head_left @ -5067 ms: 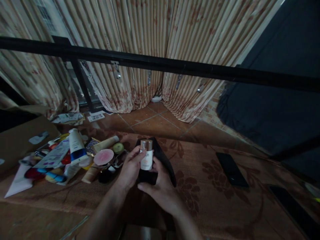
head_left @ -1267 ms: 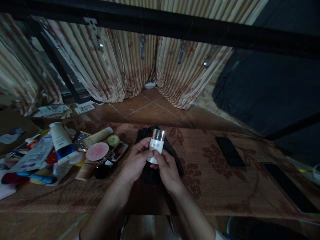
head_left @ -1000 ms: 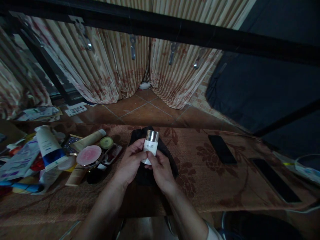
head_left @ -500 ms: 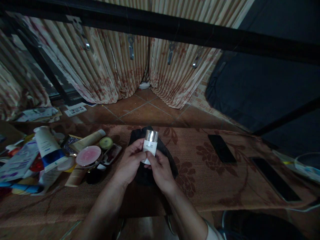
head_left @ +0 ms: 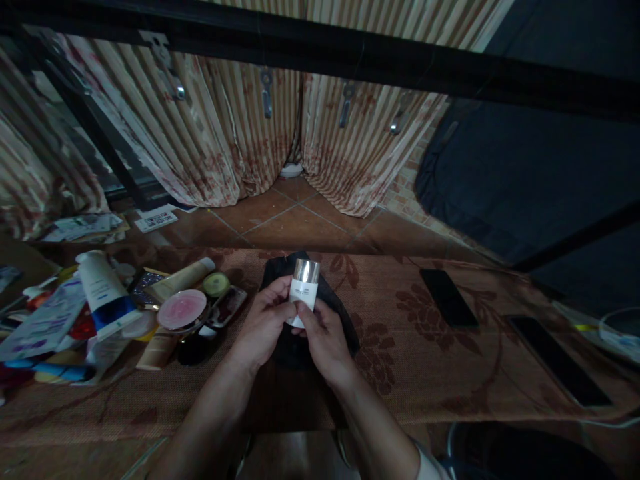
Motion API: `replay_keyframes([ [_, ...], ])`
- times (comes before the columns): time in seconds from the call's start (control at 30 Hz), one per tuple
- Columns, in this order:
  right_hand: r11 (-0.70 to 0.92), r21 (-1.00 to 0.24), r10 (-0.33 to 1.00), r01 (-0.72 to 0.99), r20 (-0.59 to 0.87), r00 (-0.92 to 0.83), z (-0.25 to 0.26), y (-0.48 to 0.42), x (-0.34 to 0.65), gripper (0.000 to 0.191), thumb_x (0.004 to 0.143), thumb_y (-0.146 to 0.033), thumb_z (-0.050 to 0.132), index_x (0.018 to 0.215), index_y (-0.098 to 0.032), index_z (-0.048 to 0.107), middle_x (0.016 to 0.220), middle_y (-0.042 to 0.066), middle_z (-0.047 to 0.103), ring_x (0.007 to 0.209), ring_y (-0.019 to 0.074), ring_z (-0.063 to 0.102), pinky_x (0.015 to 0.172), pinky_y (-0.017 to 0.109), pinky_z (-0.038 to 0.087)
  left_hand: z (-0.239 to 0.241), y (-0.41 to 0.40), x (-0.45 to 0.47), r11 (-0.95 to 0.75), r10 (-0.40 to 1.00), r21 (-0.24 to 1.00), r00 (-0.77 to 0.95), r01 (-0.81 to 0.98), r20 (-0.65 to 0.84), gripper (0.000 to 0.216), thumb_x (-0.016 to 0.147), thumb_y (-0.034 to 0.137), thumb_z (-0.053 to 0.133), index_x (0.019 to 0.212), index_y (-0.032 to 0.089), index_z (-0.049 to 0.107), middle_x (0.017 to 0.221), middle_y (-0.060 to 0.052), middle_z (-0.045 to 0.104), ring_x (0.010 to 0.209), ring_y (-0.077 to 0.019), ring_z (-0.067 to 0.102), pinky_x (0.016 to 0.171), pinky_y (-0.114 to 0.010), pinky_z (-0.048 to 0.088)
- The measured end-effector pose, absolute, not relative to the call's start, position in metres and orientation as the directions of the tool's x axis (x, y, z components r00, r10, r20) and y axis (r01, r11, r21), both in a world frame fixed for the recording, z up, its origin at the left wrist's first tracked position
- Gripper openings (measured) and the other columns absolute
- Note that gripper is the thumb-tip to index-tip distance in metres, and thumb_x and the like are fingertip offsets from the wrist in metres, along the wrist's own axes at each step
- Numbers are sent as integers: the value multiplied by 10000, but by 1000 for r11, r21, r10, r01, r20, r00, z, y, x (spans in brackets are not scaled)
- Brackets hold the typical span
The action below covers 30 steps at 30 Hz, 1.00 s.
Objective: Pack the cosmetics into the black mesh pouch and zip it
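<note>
A small white bottle (head_left: 303, 293) with a shiny silver cap stands nearly upright between my two hands, cap away from me. My left hand (head_left: 270, 319) grips its left side, thumb across the lower front. From the right, my right hand (head_left: 323, 333) closes on the bottle's lower part, its thumb also pressed to the front. Small dark print shows on the label; the bottle's base is partly covered by my thumbs and fingers. Beneath both hands lies a black cloth or bag (head_left: 343, 320) on the patterned tablecloth (head_left: 400, 380).
A heap of cosmetics lies left: a white-and-blue tube (head_left: 106, 293), a round pink compact (head_left: 182, 310), a beige tube (head_left: 187, 277) and a green-lidded jar (head_left: 217, 285). Two dark phone-like slabs (head_left: 449, 297) (head_left: 557, 360) lie right. A black bar (head_left: 320, 50) with hooks crosses above.
The whole view has shifted slightly, so everything sits a little further right. Both hands keep the same hold on the bottle.
</note>
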State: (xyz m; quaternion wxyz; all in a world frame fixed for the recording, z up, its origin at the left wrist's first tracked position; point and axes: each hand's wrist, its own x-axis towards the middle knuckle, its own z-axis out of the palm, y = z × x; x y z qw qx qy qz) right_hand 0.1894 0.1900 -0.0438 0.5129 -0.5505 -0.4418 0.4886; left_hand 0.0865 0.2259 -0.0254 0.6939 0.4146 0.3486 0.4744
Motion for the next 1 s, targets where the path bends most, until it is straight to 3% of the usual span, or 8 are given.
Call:
replay_keyframes([
  [0.23,-80,-996,988,-37,-84,126,-46,191,190,334,853,-482,517,921,-181,645,790,13,670,673,139,621,595,234,500,-25,226,86,198,951,907,298,-371,-86,359,627,89,594,971,176,649,786,13,621,627,-96,504,525,-188,393],
  [0.47,-80,-996,986,48,-72,151,-48,191,192,334,855,-491,503,900,-192,644,763,1,664,661,144,603,616,251,482,-27,225,87,146,956,927,289,-346,-43,368,663,89,570,1009,190,644,804,20,639,635,-101,517,524,-194,408],
  [0.7,-25,-991,982,130,0,191,-57,193,191,300,827,-446,553,976,-211,663,707,-18,648,687,149,576,668,261,456,-29,226,89,-138,987,951,43,-277,156,364,673,115,605,1026,192,651,978,-21,683,903,-166,617,829,-282,478],
  [0.8,-10,-991,989,136,11,150,-55,191,189,289,840,-434,542,986,-215,661,712,-18,652,683,146,572,673,259,452,-28,225,86,-303,952,940,-89,-157,292,409,704,141,609,1107,212,609,1172,-54,625,1072,-204,586,939,-344,457],
  [0.9,-18,-988,990,155,4,140,-54,190,191,278,841,-427,545,962,-208,666,727,-12,660,692,150,575,674,259,450,-26,223,81,-477,849,874,-208,93,486,492,734,151,604,1213,235,527,1383,-74,459,1221,-231,493,1017,-394,411],
  [1.0,-31,-984,989,173,-4,150,-55,191,193,271,838,-417,549,953,-204,671,776,-6,672,704,150,576,682,261,446,-27,226,76,-463,762,788,-272,407,588,580,727,183,641,1276,239,465,1433,-82,379,1303,-256,390,1064,-427,351],
])
